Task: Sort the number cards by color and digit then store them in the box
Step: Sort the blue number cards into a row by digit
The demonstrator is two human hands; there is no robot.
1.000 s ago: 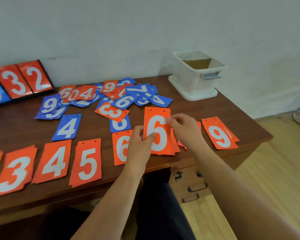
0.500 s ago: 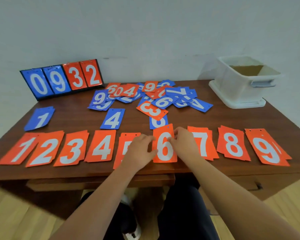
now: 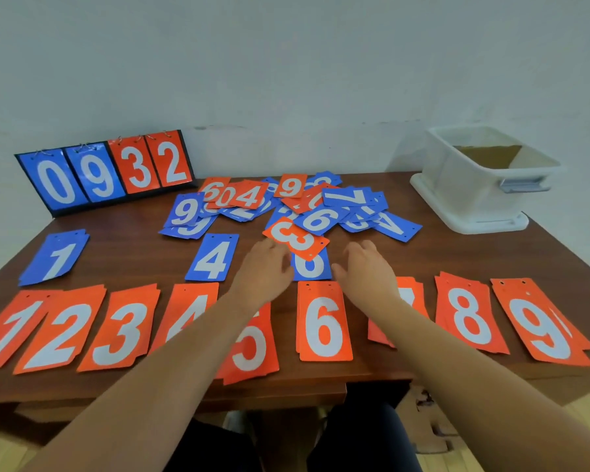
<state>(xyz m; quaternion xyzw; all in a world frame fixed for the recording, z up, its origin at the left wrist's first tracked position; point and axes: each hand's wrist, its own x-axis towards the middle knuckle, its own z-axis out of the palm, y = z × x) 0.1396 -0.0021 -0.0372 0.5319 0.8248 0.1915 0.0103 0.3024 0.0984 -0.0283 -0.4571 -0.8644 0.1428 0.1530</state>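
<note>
The brown bench [image 3: 457, 267] bears everything, and the orange 6 pile [image 3: 324, 321] at its near edge serves as the marker. Far behind that pile and to its right stands the white box [image 3: 484, 185], its top open. Far behind and to the pile's left leans the flip scoreboard [image 3: 106, 172], reading 0932. Straight behind the pile sprawls a loose heap [image 3: 321, 212] of mixed blue and orange cards. Level with the pile, orange piles 1 to 5 [image 3: 123, 328] run off to its left and piles 7 to 9 [image 3: 470, 318] to its right, some partly under the forearms. The left hand [image 3: 264, 267] hovers just behind the pile's left corner and the right hand [image 3: 365, 264] just behind its right corner, both with fingers relaxed, grasping nothing. Between them, directly behind the pile, lies a blue card [image 3: 312, 269], its digit half covered by a tilted orange 3 card [image 3: 297, 237]; whether the left fingertips touch that card I cannot tell. Behind the pile to the left lies the blue 4 card [image 3: 213, 258], and farther left the blue 1 pile [image 3: 55, 257].
</note>
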